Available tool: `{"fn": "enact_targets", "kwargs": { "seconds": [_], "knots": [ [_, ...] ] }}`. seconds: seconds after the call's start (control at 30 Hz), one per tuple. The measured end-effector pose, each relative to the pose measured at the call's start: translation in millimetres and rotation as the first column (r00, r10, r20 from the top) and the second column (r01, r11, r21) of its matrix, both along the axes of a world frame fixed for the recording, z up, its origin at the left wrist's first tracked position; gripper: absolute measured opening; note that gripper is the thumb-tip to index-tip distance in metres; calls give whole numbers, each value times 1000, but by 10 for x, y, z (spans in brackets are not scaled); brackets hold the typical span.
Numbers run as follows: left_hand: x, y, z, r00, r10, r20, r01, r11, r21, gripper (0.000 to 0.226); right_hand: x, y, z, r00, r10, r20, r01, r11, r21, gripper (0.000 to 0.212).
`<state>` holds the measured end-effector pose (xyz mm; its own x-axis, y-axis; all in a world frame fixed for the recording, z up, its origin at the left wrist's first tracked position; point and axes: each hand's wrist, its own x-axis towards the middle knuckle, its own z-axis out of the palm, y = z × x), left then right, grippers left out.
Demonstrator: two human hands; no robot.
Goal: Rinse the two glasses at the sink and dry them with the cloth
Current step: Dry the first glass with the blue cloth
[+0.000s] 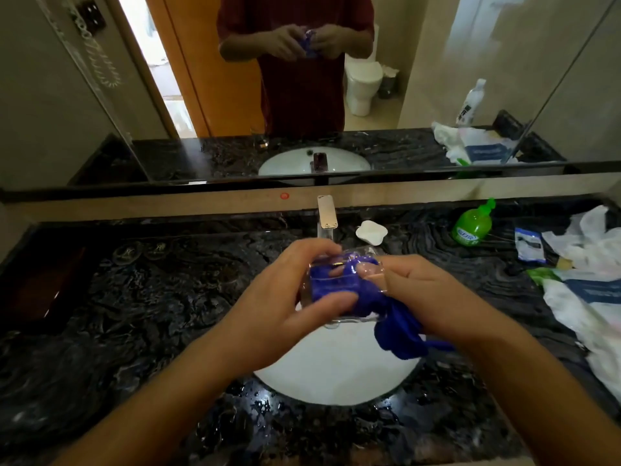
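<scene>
Drying | left hand [285, 297] gripped glass [339, 287] above sink [336, 371] | right hand [433, 297] pinched blue cloth [396, 327] stuffed inside glass | twisting cloth against inner wall would likely dry best

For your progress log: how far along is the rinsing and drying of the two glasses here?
In hand: the left hand holds a glass over the sink while the right hand works the blue cloth inside it, so this glass appears already rinsed. Left: finishing this one. The second glass isn't clearly visible, so its state is unknown.
</scene>
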<state>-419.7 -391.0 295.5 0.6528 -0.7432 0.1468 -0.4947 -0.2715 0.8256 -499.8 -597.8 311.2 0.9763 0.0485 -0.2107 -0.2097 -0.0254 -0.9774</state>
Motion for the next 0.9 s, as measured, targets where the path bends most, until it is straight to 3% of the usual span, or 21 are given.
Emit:
{"fn": "enact_targets", "kwargs": {
  "seconds": [0.1,0.17,0.2,0.3,0.37,0.43,0.5,0.57,0.6,0.67,0.73,0.8,0.9],
  "knots": [
    [14,12,-8,944,-104,312,89,994,62,59,0,33,-39,999,-35,-30,41,971,236,23],
    [31,8,11,885,-137,444,150,989,5,63,-8,57,-110,994,-100,-39,107,902,417,10],
    [34,5,29,867,-142,477,184,982,-42,63,-24,70,-126,992,-117,-37,120,866,485,14],
    [66,-5,101,894,-141,425,254,941,-223,62,-53,126,-112,992,-130,1,99,759,643,31],
    [73,-3,120,933,-114,341,227,922,-313,58,-51,179,-28,974,-224,-3,167,714,680,22],
    [32,8,111,985,-74,157,131,910,-393,52,-53,179,16,927,-375,-31,299,686,663,15],
    [0,20,82,996,-53,-75,14,895,-446,48,-68,136,-5,933,-344,110,233,806,544,12],
    [9,11,49,961,-51,-271,-72,902,-425,39,-128,123,5,910,-252,328,179,955,237,26],
    [17,6,44,926,-47,-375,-112,913,-392,33,-175,126,19,893,-180,413,174,983,51,32],
    [25,11,52,844,-45,-534,-143,941,-307,36,-229,149,42,854,18,520,164,939,-302,33],
    [31,22,42,830,-47,-555,-113,962,-250,44,-247,208,17,823,207,528,149,819,-553,33],
    [39,31,50,849,-46,-527,-81,973,-214,45,-233,269,-21,831,289,475,128,731,-670,30],
    [72,38,37,869,-35,-493,-57,984,-170,34,-188,258,26,855,328,402,23,750,-661,26]
  ]
}}
